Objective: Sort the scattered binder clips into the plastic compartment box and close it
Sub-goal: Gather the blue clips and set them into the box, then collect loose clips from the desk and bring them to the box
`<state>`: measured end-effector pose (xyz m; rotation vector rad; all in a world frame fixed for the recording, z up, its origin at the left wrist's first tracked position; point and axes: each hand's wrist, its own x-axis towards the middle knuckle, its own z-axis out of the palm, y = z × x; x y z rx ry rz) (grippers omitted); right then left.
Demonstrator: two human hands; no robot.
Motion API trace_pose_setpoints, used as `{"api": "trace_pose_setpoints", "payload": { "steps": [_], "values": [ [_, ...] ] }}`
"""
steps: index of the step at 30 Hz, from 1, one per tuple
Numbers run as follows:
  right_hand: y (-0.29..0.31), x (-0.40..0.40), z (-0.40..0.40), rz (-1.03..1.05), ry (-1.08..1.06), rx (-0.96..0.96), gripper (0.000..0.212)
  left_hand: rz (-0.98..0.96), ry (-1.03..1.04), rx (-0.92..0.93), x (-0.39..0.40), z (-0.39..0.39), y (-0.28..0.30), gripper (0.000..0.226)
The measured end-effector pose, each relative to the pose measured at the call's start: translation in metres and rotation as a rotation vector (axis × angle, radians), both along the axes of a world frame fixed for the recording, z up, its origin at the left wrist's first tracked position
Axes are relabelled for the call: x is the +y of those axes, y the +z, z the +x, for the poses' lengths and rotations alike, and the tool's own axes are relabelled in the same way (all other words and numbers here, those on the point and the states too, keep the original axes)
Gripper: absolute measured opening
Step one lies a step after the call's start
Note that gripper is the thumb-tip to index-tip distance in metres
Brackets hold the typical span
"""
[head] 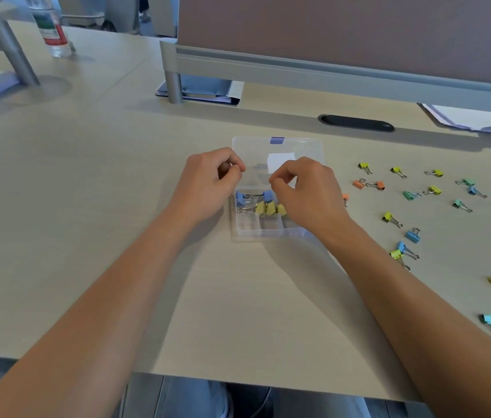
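arms: we see both bare to the elbow, no sleeves | hands (211,179) (307,188): no rings, no watch | legs (177,399), bottom edge: our grey-blue trousers

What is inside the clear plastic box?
Inside the plastic box sit blue binder clips and yellow binder clips. The near compartments look empty. The right hand covers the box's right side, so what lies there cannot be seen.
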<state>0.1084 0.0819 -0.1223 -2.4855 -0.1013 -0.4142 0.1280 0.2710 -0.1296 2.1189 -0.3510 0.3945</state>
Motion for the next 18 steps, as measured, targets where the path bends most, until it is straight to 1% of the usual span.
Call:
{"api": "trace_pose_setpoints", "payload": {
  "steps": [4, 8, 12, 15, 18],
  "values": [
    [0.008, -0.01, -0.005, 0.057, 0.012, 0.013, 0.023, 0.059, 0.008, -0.041, -0.006, -0.004, 0.004, 0.019],
    [0.018, -0.04, -0.022, 0.11, -0.009, 0.026, 0.024, 0.198, -0.062, -0.132, -0.032, -0.009, 0.021, 0.018],
    [0.021, -0.093, -0.05, 0.165, -0.13, 0.055, 0.023, 0.283, -0.175, -0.177, -0.074, -0.015, 0.035, 0.018],
    [0.018, -0.136, -0.075, 0.222, -0.227, 0.065, 0.021, 0.289, -0.239, -0.204, -0.11, -0.019, 0.039, 0.016],
    [0.015, -0.176, -0.103, 0.214, -0.33, 0.055, 0.02, 0.283, -0.318, -0.213, -0.148, -0.023, 0.039, 0.015]
  ]
}}
